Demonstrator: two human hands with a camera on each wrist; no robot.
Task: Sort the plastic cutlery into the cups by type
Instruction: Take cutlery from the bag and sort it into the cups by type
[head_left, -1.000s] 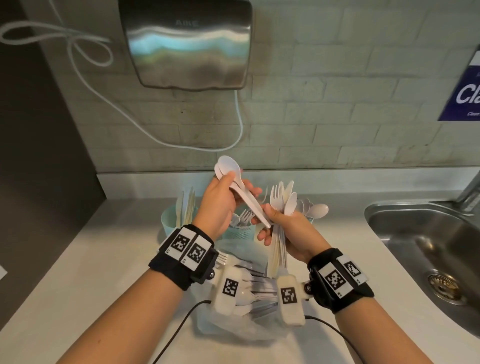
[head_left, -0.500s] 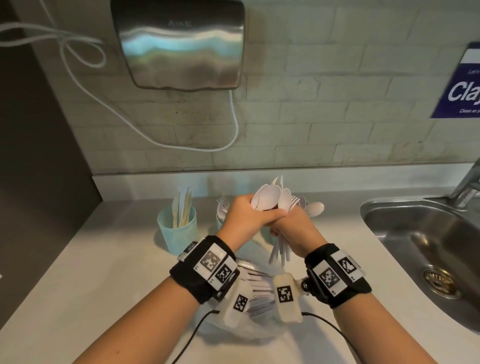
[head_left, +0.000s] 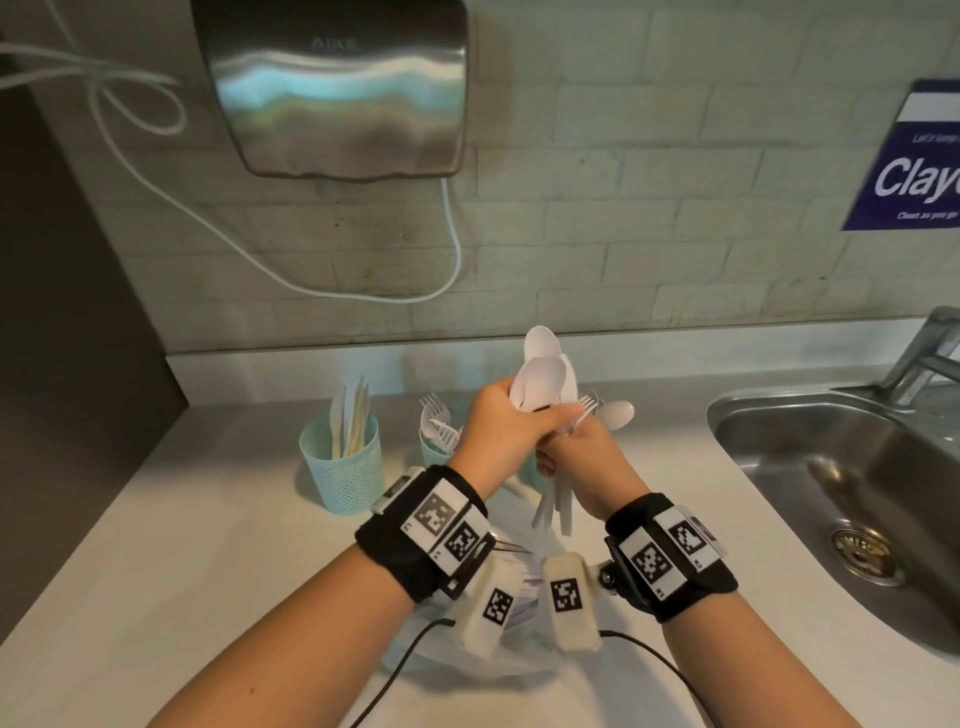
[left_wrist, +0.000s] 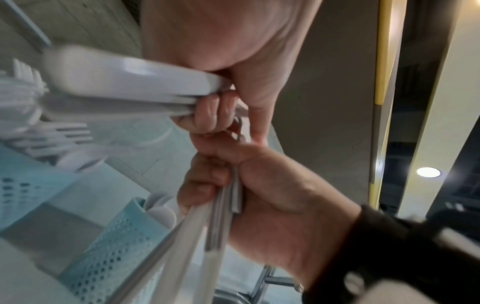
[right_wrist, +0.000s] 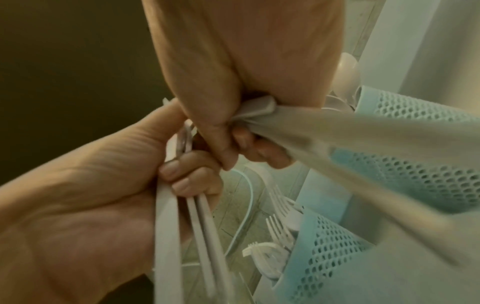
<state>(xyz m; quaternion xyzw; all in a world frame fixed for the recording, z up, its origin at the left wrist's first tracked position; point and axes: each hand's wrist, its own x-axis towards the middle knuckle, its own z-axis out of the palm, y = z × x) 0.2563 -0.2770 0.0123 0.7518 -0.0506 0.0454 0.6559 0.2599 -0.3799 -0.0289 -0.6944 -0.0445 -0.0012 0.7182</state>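
Note:
My left hand (head_left: 511, 421) grips two white spoons (head_left: 540, 371) in its fist, bowls up, over the counter's back. Right against it, my right hand (head_left: 584, 457) grips a bundle of white cutlery; its handles (head_left: 556, 506) hang below. In the left wrist view the left fingers (left_wrist: 207, 115) curl round the spoons (left_wrist: 130, 82) above the right hand (left_wrist: 259, 195). The right wrist view shows my right fingers (right_wrist: 182, 174) round the handles (right_wrist: 197, 226). A teal mesh cup (head_left: 345, 470) holds knives, the cup beside it (head_left: 431, 452) forks (head_left: 435, 415). A third cup is hidden behind my hands; a spoon (head_left: 615, 414) sticks out.
A clear plastic bag (head_left: 493, 660) with more cutlery lies on the white counter (head_left: 208, 545) under my wrists. A steel sink (head_left: 831, 467) and tap (head_left: 924, 353) are at the right. A hand dryer (head_left: 337, 88) hangs on the tiled wall, its cable (head_left: 452, 249) looping down.
My left hand has come down and to the right with its spoons and now presses against the right hand's bundle. The right hand has barely moved.

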